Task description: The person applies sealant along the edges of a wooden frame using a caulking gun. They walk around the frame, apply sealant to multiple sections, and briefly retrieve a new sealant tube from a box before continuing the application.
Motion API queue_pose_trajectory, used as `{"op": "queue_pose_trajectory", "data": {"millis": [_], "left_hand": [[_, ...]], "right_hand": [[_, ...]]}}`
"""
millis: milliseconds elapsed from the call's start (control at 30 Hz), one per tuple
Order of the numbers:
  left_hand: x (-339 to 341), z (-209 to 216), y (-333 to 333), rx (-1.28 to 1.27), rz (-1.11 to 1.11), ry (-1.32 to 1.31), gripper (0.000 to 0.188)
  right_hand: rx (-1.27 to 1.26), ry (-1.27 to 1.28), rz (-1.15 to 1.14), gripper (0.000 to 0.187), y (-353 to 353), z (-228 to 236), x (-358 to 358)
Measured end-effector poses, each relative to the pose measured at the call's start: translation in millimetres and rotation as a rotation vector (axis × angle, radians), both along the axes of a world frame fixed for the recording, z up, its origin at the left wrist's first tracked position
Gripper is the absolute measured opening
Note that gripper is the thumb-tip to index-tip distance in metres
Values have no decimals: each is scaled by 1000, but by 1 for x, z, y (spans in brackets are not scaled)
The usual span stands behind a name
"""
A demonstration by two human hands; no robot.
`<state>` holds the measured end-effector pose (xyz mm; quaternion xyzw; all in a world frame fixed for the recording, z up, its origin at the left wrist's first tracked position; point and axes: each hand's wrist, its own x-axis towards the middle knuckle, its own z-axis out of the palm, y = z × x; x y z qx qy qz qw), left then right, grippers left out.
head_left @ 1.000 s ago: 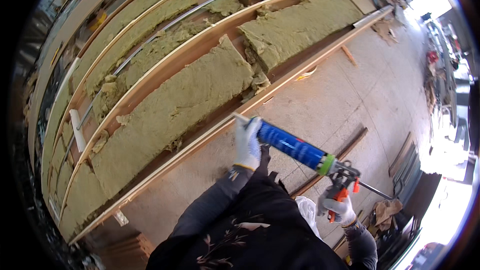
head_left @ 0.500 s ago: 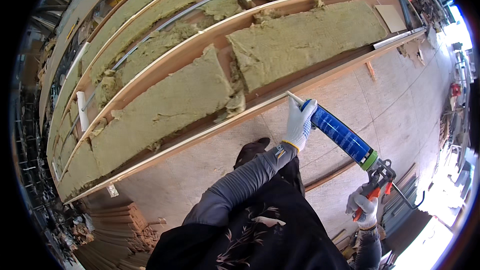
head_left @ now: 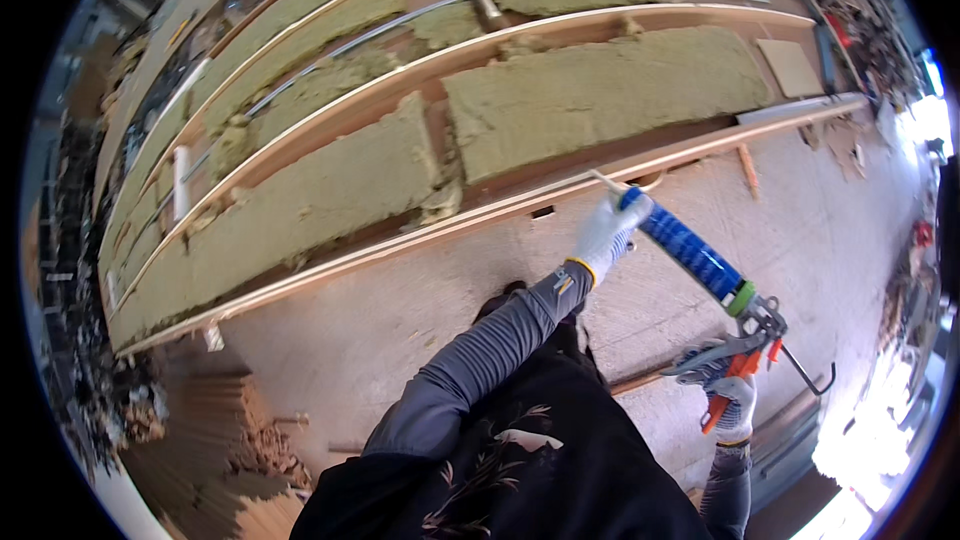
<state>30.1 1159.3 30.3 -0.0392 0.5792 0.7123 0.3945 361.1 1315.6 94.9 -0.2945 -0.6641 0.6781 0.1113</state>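
My left hand (head_left: pixel 607 232), in a white glove, grips the front end of a blue caulking gun cartridge (head_left: pixel 688 252). Its white nozzle tip (head_left: pixel 603 181) touches the long wooden rail (head_left: pixel 420 236) at the lower edge of a framed panel. My right hand (head_left: pixel 735 392), also gloved, holds the gun's orange and grey trigger handle (head_left: pixel 742 352). Slabs of greenish-brown mineral wool insulation (head_left: pixel 600 90) fill the bays between the wooden rails above the nozzle.
A pale board floor (head_left: pixel 400 310) lies below the rail. Stacked wooden slats (head_left: pixel 215 430) sit at the lower left. A thin metal pipe (head_left: pixel 400 20) runs along an upper bay. Loose timber pieces (head_left: pixel 748 172) and clutter (head_left: pixel 860 30) lie toward the right.
Both hands and the caulking gun have shifted right along the rail, with the nozzle staying at the rail's edge. The view has turned so more of the panel's right part shows.
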Motion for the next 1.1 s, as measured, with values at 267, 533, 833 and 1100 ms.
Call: {"op": "queue_pose_trajectory", "data": {"millis": [267,533,833,1100], "left_hand": [[-45,52,-184,-742,209,1145,23],[-111,51,-263,-1110,-196,1012,39],[-157,45,-182,-1461,-923,926,60],[-203,30,-200,-1221,-691,859,42]], "right_hand": [[-572,153,-122,79,-17,20,-33],[-404,149,-48,72,-2,-2,-14],[37,-44,29,13,15,-26,15],[-402,182,-89,50,-16,6,-23]]}}
